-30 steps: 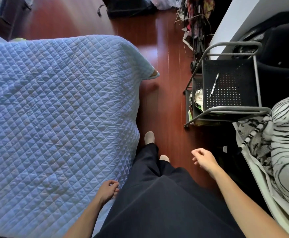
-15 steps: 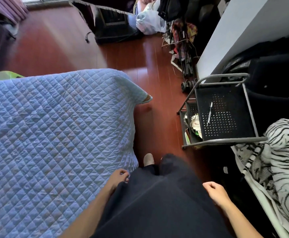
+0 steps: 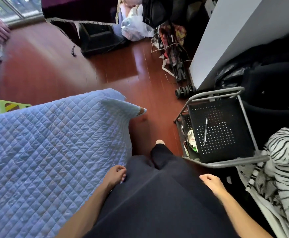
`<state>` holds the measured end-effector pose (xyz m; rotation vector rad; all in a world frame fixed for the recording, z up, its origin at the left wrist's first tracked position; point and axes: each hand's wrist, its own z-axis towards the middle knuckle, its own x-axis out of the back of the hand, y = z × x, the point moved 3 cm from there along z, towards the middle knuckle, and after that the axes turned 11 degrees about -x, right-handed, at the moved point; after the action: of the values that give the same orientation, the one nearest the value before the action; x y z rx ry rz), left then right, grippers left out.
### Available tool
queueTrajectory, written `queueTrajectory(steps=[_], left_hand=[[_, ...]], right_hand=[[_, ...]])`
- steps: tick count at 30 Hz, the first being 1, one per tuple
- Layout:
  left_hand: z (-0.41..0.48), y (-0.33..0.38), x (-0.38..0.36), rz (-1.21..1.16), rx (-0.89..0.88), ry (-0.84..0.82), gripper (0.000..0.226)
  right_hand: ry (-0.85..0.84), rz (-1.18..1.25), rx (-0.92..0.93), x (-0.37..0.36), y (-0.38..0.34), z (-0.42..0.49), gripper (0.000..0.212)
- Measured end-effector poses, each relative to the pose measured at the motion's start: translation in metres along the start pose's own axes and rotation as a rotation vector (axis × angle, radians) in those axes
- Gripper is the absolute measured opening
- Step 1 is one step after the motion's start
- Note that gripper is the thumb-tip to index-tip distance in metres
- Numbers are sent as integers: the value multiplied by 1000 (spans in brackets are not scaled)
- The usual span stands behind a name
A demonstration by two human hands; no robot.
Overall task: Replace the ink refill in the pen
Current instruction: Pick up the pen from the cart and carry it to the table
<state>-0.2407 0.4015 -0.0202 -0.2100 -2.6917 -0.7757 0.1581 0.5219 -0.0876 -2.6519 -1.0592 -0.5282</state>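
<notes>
A slim pen [image 3: 205, 130] with a clear barrel lies on the black perforated top shelf of a grey-framed cart [image 3: 226, 162] at the right. My left hand [image 3: 115, 175] hangs by my left hip beside the quilt, fingers loosely curled, holding nothing. My right hand [image 3: 211, 183] hangs by my right hip below the cart's near rail, fingers loosely curled and empty. Both hands are well short of the pen. No spare refill is visible.
A bed with a light blue quilt [image 3: 46, 152] fills the left. Red wooden floor [image 3: 150, 103] forms a narrow aisle between bed and cart. A zebra-striped blanket [image 3: 284, 169] lies at the right, a white desk [image 3: 229, 36] and clutter stand beyond.
The view has tilted up, showing more floor and far clutter. The cart and pen appear lower in frame. My right hand dropped back beside my hip; my left hand stays by my side.
</notes>
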Motion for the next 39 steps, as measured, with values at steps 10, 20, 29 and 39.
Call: queueTrajectory(steps=[10, 20, 29, 39], left_hand=[[31, 29, 45, 174, 48, -32, 21], [114, 113, 64, 283, -40, -149, 17], [160, 168, 39, 376, -43, -245, 17], [200, 147, -4, 446, 23, -298, 21]], right_hand=[[-6, 158, 164, 30, -153, 13, 17], [88, 352, -42, 19, -128, 24, 15], [278, 499, -140, 49, -140, 81, 14], [377, 476, -178, 71, -174, 180, 21]])
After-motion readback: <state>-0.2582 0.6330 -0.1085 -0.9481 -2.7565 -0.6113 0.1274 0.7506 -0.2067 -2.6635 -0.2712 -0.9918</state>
